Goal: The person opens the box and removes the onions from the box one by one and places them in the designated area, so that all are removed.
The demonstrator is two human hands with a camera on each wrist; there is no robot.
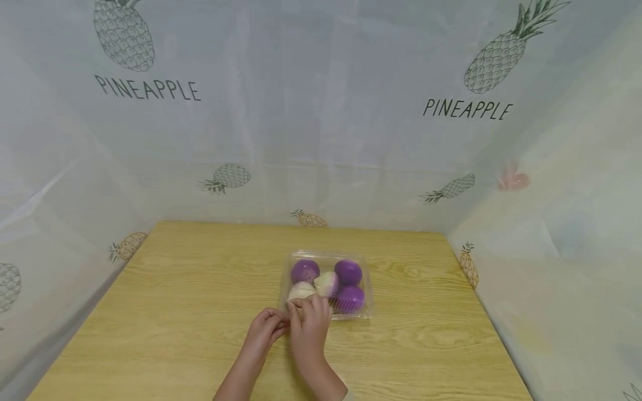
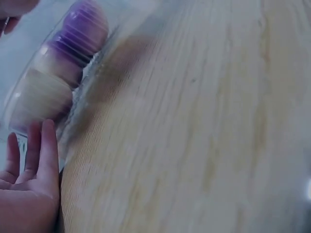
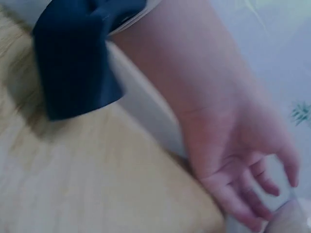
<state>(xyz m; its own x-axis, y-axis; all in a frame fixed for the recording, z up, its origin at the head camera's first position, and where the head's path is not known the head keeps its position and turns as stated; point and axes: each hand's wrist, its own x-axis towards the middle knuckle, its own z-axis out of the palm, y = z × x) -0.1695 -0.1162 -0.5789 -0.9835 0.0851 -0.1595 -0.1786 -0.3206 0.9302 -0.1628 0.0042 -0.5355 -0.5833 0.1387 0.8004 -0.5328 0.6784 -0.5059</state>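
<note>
A clear plastic box (image 1: pixel 371 289) lies on the table with several round pieces inside. Some are purple (image 1: pixel 348 273), and others are cream with a purple tint (image 1: pixel 302 291). My left hand (image 1: pixel 264 328) is at the box's front left corner, its fingertips pinching the edge. Beside it, my right hand (image 1: pixel 311 326) reaches over the same corner, fingers bent and thumb at the rim, covering part of the box front. In the left wrist view, the left fingers (image 2: pixel 47 145) touch the box's side. The right wrist view has the right hand (image 3: pixel 233 160) curling around a box edge.
The box rests on a wood-grain table (image 1: pixel 426 334). Pale sheeting (image 1: pixel 321 111) printed with pineapples hangs behind the table and along both sides. A dark band (image 3: pixel 80 58) crosses the right wrist view near the sleeve.
</note>
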